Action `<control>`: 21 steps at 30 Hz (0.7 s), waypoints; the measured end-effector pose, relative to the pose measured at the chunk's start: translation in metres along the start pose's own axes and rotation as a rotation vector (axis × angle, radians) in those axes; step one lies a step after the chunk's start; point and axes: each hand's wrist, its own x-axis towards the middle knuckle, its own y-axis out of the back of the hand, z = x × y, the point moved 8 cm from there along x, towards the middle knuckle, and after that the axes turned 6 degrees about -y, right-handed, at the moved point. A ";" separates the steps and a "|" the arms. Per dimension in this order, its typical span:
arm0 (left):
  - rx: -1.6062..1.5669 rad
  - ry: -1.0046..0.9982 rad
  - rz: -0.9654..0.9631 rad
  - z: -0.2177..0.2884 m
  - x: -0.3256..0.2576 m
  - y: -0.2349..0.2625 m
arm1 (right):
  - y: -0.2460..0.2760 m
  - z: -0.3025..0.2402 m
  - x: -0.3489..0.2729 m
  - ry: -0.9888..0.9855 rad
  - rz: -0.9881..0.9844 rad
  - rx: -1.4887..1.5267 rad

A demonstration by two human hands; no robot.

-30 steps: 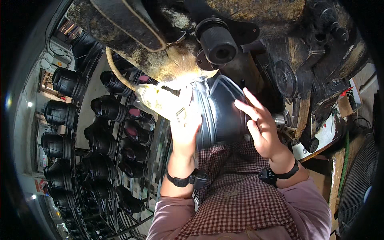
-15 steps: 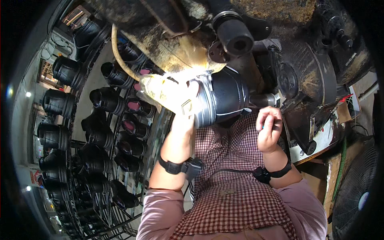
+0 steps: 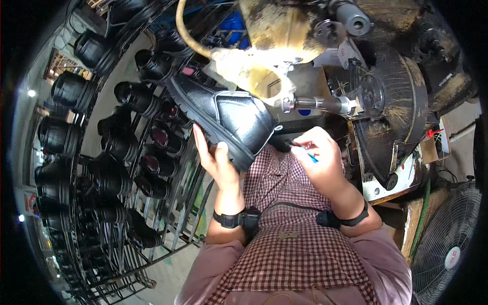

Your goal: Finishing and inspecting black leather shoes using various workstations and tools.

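Note:
A black leather boot [image 3: 246,119] is held in front of the machine, its toe pointing to the upper left and its thick ridged sole to the lower left. My left hand [image 3: 219,165] grips it by the sole, with the thumb on the sole's edge near the heel. My right hand [image 3: 324,157] is closed on a small tool with a blue part [image 3: 312,157]; its tip is too small to make out. That hand is to the right of the boot's heel, apart from it. A small pull loop [image 3: 277,128] sticks out at the boot's back.
A bright lamp in a yellowed cover [image 3: 239,68] hangs just beyond the boot. The machine's metal arm [image 3: 325,105] and large dark wheel [image 3: 401,96] are to the right. Racks of black boots [image 3: 134,99] fill the left. A floor fan [image 3: 447,239] stands at lower right.
The boot has swung round, so its toe now points to the upper left, and it is farther from the machine arm. My right hand has moved left toward it. The view has shifted.

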 end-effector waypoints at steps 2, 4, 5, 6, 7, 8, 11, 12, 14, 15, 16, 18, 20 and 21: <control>0.289 -0.188 -0.065 0.005 -0.007 0.010 | -0.025 -0.005 0.004 0.034 -0.015 0.029; 0.426 -0.293 -0.114 0.014 -0.012 0.003 | -0.045 -0.015 0.009 0.167 0.034 -0.003; 0.482 -0.343 -0.132 0.020 -0.014 -0.001 | -0.054 -0.020 0.011 0.241 0.054 0.035; 0.475 -0.353 -0.126 0.019 -0.015 -0.001 | -0.058 -0.016 0.013 0.210 0.057 0.076; 0.475 -0.334 -0.125 0.021 -0.015 -0.002 | -0.060 -0.012 0.016 0.179 0.061 0.114; 0.441 -0.299 -0.116 0.018 -0.014 0.004 | -0.060 -0.004 0.018 0.063 0.029 0.206; -0.045 0.102 -0.002 0.007 -0.008 0.010 | -0.030 0.010 0.022 -0.009 0.070 0.334; -0.541 0.121 -0.056 0.006 -0.004 0.002 | -0.022 -0.001 0.024 0.054 0.089 0.249; -0.806 0.352 -0.073 -0.018 -0.003 0.012 | -0.017 -0.035 0.025 0.184 0.010 0.049; -0.947 0.458 -0.127 -0.023 -0.007 0.010 | -0.023 -0.055 0.022 0.469 -0.038 -0.122; -0.898 0.418 -0.211 -0.021 -0.011 0.009 | -0.035 -0.060 0.017 0.557 -0.145 -0.267; -0.685 0.294 -0.410 -0.010 -0.016 -0.001 | -0.071 -0.025 0.009 0.454 -0.569 -0.782; -0.636 0.330 -0.353 -0.005 -0.024 0.004 | -0.075 -0.050 0.009 0.565 -0.407 -0.286; -0.631 0.366 -0.281 -0.007 -0.030 0.015 | -0.079 -0.049 0.006 0.530 -0.441 -0.350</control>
